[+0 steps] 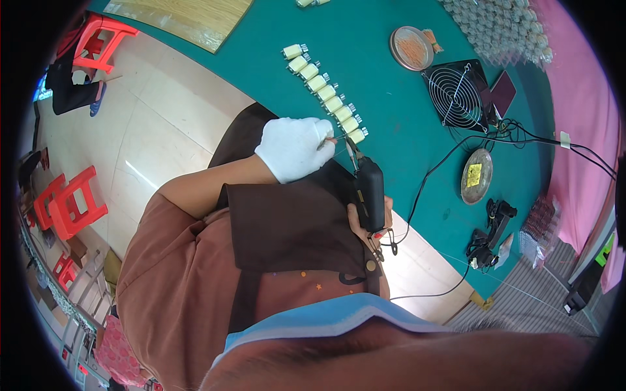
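Observation:
My right hand (387, 207) grips a black corded hand tool (370, 195) that looks like a soldering gun, its narrow tip pointing away from me. My left hand (297, 148) wears a white glove with a bare fingertip showing. Its fingers are pinched together beside the tool's tip, and whatever small thing they hold is too fine to make out. Just past the tip, several small cream-coloured cylindrical parts (332, 104) with metal pins lie in a slanting row on the green tabletop (404, 156). The nearest part in the row almost meets my fingertips.
A round dish (411, 48) of thin orange pieces sits at the back, near a black fan with a wire grille (454, 96). A metal dish (476, 176) and a black stand (490, 234) lie to the right. Cables cross the table. Bagged parts (499, 29) fill the far right corner.

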